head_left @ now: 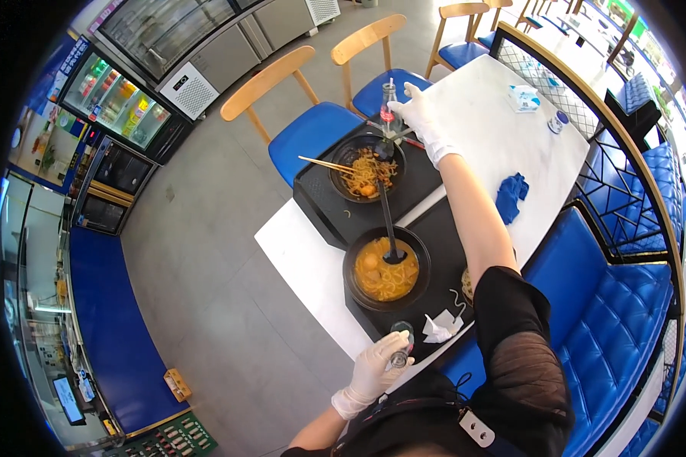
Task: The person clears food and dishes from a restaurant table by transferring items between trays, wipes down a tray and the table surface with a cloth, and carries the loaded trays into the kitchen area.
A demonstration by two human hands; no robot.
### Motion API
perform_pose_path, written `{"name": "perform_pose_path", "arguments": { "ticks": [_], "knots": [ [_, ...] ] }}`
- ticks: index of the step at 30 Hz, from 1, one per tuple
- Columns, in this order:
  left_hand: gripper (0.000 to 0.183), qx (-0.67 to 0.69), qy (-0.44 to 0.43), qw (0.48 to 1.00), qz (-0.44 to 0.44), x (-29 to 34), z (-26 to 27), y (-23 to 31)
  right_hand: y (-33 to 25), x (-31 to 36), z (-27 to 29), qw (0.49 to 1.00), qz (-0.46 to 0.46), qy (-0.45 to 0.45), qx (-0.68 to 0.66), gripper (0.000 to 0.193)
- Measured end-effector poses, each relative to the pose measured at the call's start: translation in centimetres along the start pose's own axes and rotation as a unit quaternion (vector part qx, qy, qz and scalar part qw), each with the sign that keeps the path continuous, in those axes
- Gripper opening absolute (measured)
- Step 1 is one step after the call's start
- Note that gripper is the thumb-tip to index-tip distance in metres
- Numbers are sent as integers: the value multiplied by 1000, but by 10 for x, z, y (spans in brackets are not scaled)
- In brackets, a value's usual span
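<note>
My left hand (371,375), in a white glove, is closed around a glass bottle (402,344) at the near edge of the table. My right hand (423,122), gloved too, reaches to the far side with its fingers apart. Its thumb side is right beside a glass bottle with a red label and a straw (388,114); whether they touch I cannot tell. Below that bottle, a black bowl (335,181) holds leftover noodles, chopsticks and a spoon. Nearer me, another black bowl (349,283) contains noodles in orange broth and a black ladle.
Two black trays (320,202) carry the bowls. Crumpled tissue (442,326) lies on the near one. A blue cloth (512,198), a tissue pack (524,98) and a small jar (558,122) are on the white table (480,99). Blue chairs (312,141) and a blue bench (594,305) flank it.
</note>
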State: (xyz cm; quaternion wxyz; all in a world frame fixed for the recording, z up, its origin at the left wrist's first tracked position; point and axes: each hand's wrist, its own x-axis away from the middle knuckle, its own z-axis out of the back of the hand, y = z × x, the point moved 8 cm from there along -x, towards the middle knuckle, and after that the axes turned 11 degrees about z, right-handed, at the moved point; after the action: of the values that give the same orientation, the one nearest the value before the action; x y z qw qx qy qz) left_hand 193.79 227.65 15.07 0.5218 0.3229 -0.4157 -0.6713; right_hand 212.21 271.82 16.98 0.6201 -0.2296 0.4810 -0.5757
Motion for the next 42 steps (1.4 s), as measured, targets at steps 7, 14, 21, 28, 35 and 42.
{"name": "perform_pose_path", "arguments": {
  "ticks": [7, 14, 21, 28, 35, 42],
  "knots": [
    [39, 24, 13, 999, 27, 1, 20, 6, 35, -25, -32, 998, -7, -3, 55, 39],
    [41, 18, 21, 1000, -1, 0, 23, 6, 7, -21, 0, 999, 23, 18, 34, 38],
    [50, -6, 1, 1000, -2, -5, 9, -7, -78, -23, 71, 977, 167, 0, -132, 26],
    [39, -44, -28, 993, 107, -38, 91, -35, -137, 64, 102, 959, 166, -114, -198, 22],
    [32, 131, 31, 988, 74, -179, 123, 49, -150, 183, 55, 946, 105, -306, -22, 28],
    [15, 218, -41, 975, 27, -191, 77, 14, -108, 239, 31, 910, 139, -391, 16, 27]
  ]
}}
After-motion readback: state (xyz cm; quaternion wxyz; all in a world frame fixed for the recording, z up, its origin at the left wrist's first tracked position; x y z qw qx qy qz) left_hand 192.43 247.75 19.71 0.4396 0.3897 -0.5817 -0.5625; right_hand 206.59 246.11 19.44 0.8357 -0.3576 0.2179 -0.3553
